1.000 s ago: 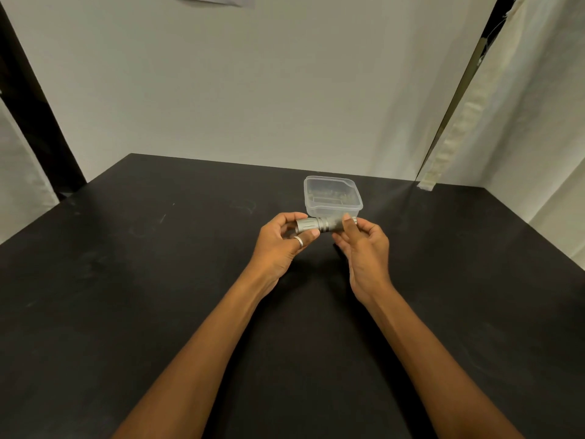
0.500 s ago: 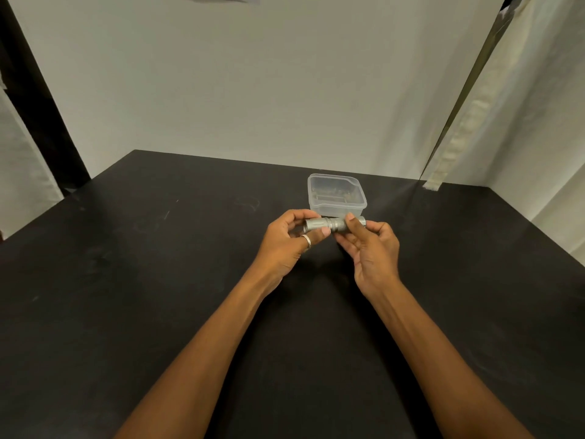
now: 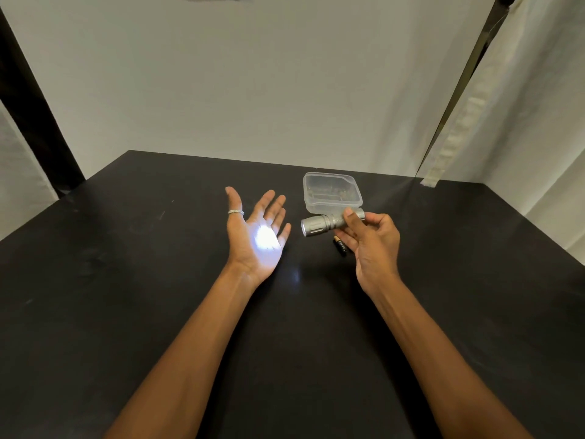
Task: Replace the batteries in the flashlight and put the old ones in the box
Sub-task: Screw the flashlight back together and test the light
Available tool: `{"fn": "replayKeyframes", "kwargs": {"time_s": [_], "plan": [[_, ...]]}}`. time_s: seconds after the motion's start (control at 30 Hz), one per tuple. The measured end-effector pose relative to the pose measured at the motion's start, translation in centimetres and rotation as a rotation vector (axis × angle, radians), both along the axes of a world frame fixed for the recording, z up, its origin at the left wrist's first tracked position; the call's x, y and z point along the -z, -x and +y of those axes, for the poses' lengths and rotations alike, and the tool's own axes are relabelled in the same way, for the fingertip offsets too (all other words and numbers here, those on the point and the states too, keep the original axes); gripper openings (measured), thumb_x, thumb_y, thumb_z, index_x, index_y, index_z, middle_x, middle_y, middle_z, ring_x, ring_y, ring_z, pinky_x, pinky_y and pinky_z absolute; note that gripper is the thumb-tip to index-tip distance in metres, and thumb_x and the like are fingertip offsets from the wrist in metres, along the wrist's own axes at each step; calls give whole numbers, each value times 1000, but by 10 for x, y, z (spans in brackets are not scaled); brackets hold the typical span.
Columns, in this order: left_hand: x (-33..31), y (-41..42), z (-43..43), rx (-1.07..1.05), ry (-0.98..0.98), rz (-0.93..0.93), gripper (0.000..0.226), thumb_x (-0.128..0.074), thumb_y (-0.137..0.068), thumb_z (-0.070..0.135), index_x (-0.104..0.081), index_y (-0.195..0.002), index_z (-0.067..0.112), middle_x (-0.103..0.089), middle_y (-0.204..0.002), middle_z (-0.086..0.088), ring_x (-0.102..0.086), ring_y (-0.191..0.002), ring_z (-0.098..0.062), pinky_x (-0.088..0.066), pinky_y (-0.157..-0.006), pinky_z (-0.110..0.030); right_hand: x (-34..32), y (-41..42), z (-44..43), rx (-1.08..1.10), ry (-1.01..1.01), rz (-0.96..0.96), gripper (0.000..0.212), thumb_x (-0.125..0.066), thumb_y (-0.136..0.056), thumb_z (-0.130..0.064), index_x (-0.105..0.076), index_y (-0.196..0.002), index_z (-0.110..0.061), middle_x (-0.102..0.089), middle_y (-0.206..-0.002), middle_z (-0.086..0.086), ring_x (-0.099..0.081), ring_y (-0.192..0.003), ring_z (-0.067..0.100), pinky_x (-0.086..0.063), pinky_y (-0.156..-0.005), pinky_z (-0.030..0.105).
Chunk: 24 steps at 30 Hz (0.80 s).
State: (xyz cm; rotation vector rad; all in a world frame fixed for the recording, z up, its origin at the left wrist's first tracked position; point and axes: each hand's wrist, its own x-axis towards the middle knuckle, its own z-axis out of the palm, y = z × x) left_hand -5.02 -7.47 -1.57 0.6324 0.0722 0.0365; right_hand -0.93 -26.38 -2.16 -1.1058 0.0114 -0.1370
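My right hand (image 3: 370, 242) grips a silver flashlight (image 3: 326, 222) by its tail, lens pointing left. The flashlight is lit, and a bright white spot falls on the palm of my left hand (image 3: 258, 232). That hand is held flat, palm up, fingers spread, holding nothing, with a ring on the thumb. A black and copper battery (image 3: 340, 244) lies on the table just below the flashlight, partly hidden by my right fingers. A clear plastic box (image 3: 330, 193) stands right behind the flashlight with some dark items inside that I cannot make out.
The black table (image 3: 126, 296) stretches wide to the left and toward me. White walls close it in at the back and right, with a taped seam (image 3: 430, 180) at the back right corner. A dark post (image 3: 38, 112) stands at the left.
My left hand let go of the flashlight and moved left, opening palm up. The flashlight now shines on that palm. A battery has come into view under the flashlight.
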Motion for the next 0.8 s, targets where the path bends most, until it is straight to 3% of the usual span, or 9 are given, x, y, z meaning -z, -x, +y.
{"fn": "replayKeyframes", "kwargs": {"time_s": [0.27,0.37,0.53,0.67,0.73,0.8], "plan": [[5,0,-1,9,-48,-52,101,-34,-83,90,-38,-156,20,-44,-160,-3,-25,-154,-20,-13,-128,-45,-1,-2,-3,29,39,21,29,-79,-90,-10,-56,-105,-3,-69,-115,29,-79,-92,28,-65,-77,36],[5,-1,-1,17,-58,-57,101,-34,-84,89,-39,-156,19,-46,-159,-4,-26,-154,-21,-13,-128,-45,-1,-2,-3,31,11,22,32,-79,-90,-13,-55,-110,-5,-71,-114,21,-79,-92,25,-65,-77,33],[7,-4,0,29,-88,-58,97,-41,-84,87,-44,-152,18,-54,-152,-5,-37,-149,-20,-21,-126,-45,-1,-1,-1,26,-17,3,42,-81,-87,-11,-51,-117,-16,-70,-115,13,-78,-98,23,-64,-79,33],[6,-5,-7,12,-307,49,62,-61,-91,63,-62,-134,17,-73,-129,-2,-67,-122,-18,-51,-105,-37,-1,1,1,-14,-5,-30,44,-79,-89,-10,-53,-124,-16,-71,-118,13,-76,-106,23,-63,-86,38],[8,-4,-14,19,-438,57,38,-71,-93,41,-69,-122,16,-77,-118,-2,-72,-112,-18,-58,-95,-33,0,3,3,-25,-9,-47,42,-77,-91,-9,-56,-127,-10,-70,-123,14,-74,-110,23,-62,-88,37],[10,-3,-18,32,-506,47,28,-73,-95,25,-69,-120,14,-76,-117,-7,-73,-109,-21,-60,-90,-30,1,4,5,-31,-14,-55,38,-75,-92,-7,-59,-125,-7,-69,-126,15,-73,-112,22,-62,-87,35]]}}
